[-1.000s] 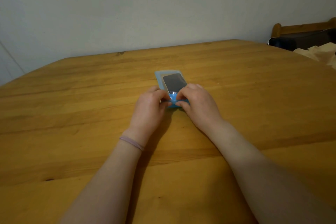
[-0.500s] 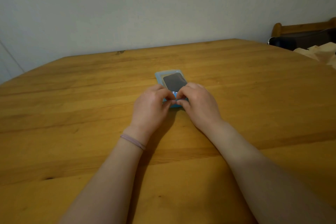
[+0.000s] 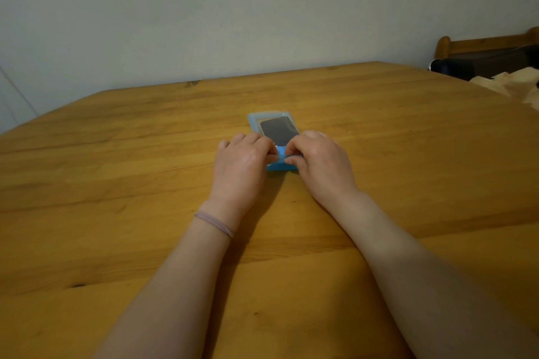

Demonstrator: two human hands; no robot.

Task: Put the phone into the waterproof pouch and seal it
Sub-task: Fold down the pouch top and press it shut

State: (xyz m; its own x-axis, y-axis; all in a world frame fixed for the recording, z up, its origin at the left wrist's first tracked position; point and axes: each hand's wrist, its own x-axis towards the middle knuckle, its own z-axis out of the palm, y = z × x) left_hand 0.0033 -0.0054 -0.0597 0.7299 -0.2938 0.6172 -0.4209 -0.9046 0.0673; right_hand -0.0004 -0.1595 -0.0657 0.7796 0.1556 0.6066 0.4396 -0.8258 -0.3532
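A light blue waterproof pouch point(image 3: 278, 166) lies flat in the middle of the wooden table point(image 3: 116, 183). A dark phone point(image 3: 277, 129) shows through its clear window, inside the pouch. My left hand point(image 3: 243, 163) and my right hand point(image 3: 318, 160) meet at the pouch's near end, each pinching the blue strip there between thumb and fingers. The fingertips nearly touch each other. The near part of the phone and the closure are hidden under my fingers.
A pale wall stands behind the table's far edge. At the far right there is a wooden furniture frame point(image 3: 490, 44) with dark items and light cloth point(image 3: 513, 84) past the table's right edge.
Both hands stay at the pouch's near end. The fingertips have shifted slightly along the blue strip, showing a bit more of it between them. The pouch has not moved.
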